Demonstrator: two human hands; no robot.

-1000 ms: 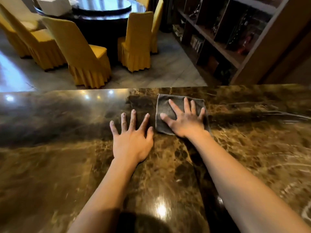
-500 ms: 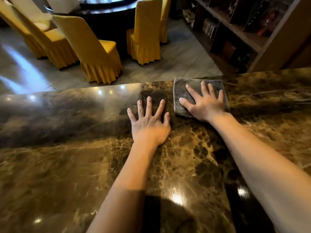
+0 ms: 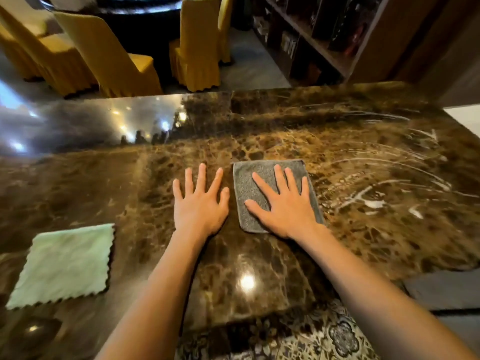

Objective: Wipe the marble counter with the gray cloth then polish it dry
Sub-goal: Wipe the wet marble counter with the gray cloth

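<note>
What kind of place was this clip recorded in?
Probably a restaurant or banquet dining room: yellow-covered chairs around a dark round table beyond the polished marble counter, plus wooden display shelves.

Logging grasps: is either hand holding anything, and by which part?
Nothing is gripped. The right hand presses flat on the gray cloth; the left hand rests flat on the marble counter.

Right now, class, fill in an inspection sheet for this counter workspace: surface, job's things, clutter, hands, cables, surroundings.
Surface: glossy brown marble counter, pale smear streaks at its right.
Job's things: square gray terry cloth, flat on counter.
Clutter: pale green scallop-edged cloth, lying left.
Hands: right hand flat on gray cloth; left hand flat on bare marble beside it.
Cables: nothing seen.
Surroundings: yellow-covered chairs, dark round table, wooden shelves.
</note>
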